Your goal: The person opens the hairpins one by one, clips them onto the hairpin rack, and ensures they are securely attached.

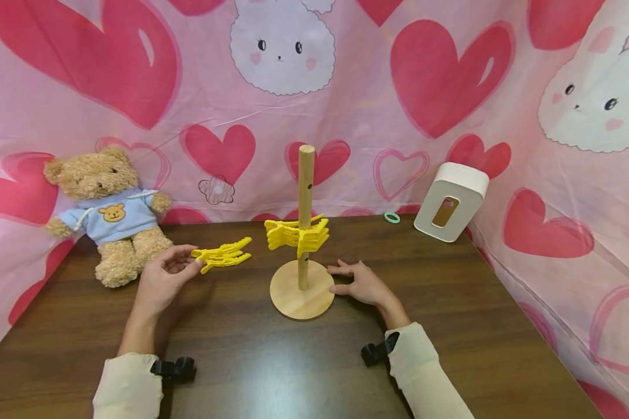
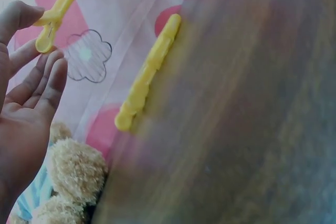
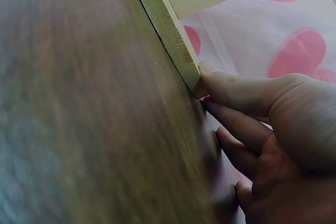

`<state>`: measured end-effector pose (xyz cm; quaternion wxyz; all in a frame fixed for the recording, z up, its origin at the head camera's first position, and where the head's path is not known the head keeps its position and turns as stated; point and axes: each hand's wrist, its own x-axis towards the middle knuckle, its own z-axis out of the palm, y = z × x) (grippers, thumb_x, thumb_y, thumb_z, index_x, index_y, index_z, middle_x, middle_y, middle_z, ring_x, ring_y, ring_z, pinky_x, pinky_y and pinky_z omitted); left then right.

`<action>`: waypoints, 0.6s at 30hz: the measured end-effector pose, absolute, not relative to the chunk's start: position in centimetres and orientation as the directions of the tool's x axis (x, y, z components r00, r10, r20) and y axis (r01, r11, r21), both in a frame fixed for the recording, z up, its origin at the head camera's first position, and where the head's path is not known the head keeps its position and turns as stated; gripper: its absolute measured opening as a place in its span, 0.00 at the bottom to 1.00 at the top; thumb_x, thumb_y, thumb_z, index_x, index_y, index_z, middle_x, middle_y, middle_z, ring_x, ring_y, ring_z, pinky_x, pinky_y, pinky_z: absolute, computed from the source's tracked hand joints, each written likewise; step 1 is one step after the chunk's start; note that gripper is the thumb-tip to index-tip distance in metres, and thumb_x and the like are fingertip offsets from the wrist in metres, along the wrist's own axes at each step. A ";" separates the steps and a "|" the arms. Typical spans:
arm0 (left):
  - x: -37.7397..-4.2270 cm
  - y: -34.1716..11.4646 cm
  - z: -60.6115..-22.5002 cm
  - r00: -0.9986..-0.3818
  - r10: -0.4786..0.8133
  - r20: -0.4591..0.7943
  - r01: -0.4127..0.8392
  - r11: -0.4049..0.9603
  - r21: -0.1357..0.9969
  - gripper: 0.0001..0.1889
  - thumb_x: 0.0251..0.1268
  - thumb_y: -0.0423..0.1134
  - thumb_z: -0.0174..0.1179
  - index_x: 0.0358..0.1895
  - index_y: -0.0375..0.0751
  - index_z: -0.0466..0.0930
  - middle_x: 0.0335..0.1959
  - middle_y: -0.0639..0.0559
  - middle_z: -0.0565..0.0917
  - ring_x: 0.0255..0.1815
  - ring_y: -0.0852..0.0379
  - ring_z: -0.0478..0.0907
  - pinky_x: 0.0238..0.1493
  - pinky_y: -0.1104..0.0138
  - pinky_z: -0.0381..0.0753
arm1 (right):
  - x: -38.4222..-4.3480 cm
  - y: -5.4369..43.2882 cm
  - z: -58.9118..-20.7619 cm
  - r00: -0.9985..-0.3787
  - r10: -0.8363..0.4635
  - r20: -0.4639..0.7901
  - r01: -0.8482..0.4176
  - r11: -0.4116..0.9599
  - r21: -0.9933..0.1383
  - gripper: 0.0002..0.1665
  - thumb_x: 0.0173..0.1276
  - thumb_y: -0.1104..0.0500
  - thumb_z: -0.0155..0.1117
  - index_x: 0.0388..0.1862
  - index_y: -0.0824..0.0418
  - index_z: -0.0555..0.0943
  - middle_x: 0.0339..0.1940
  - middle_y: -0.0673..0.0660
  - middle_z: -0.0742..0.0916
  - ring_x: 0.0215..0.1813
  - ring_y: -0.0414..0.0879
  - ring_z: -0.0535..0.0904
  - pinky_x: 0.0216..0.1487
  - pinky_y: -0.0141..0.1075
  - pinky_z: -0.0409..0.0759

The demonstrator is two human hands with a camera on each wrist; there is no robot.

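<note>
My left hand (image 1: 162, 276) pinches one end of a slim yellow plastic clip (image 2: 59, 11) between thumb and fingertip. A second yellow clip (image 2: 147, 80) is just apart from it, by the table surface. A wooden stand, a round base (image 1: 288, 297) with an upright post (image 1: 306, 180), stands in the middle. Several yellow clips (image 1: 296, 234) are bunched around the post, partway up. My right hand (image 1: 364, 284) touches the base's right rim with spread fingers. In the right wrist view its thumb (image 3: 236, 90) lies against the base's edge, with other fingertips near the table.
A teddy bear (image 1: 116, 212) in a blue top sits at the back left. At the back right, a white box-like object (image 1: 453, 201) with an oblong opening leans, near a small green ring (image 1: 392, 217). A pink heart-patterned cloth hangs behind the dark wooden table (image 1: 251, 361).
</note>
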<state>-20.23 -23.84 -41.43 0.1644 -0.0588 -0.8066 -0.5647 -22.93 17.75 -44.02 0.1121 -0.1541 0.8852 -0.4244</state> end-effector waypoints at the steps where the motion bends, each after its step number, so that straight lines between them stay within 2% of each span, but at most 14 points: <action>1: -20.3 -23.8 -41.4 -0.933 -0.097 0.346 0.294 0.350 0.890 0.18 0.63 0.29 0.69 0.54 0.24 0.80 0.34 0.61 0.82 0.36 0.66 0.80 0.39 0.78 0.80 | -22.9 17.7 -44.0 -0.927 -0.369 -0.067 -0.178 0.592 -0.786 0.28 0.65 0.60 0.75 0.64 0.61 0.82 0.69 0.61 0.78 0.80 0.62 0.55 0.77 0.61 0.36; 9: -20.2 -23.0 -40.4 -0.904 -0.170 0.392 0.329 0.308 0.893 0.18 0.62 0.26 0.69 0.54 0.23 0.80 0.34 0.62 0.83 0.37 0.65 0.80 0.39 0.79 0.79 | -23.0 17.8 -44.1 -0.921 -0.386 -0.060 -0.195 0.588 -0.785 0.28 0.65 0.61 0.74 0.64 0.62 0.82 0.67 0.58 0.80 0.78 0.55 0.61 0.77 0.59 0.36; 18: -20.0 -21.9 -38.4 -0.870 -0.249 0.425 0.358 0.275 0.892 0.16 0.60 0.23 0.69 0.51 0.24 0.81 0.34 0.59 0.83 0.35 0.64 0.79 0.36 0.79 0.79 | -23.0 17.8 -44.1 -0.923 -0.380 -0.061 -0.191 0.591 -0.784 0.27 0.65 0.60 0.75 0.63 0.61 0.82 0.68 0.58 0.79 0.79 0.59 0.59 0.77 0.61 0.36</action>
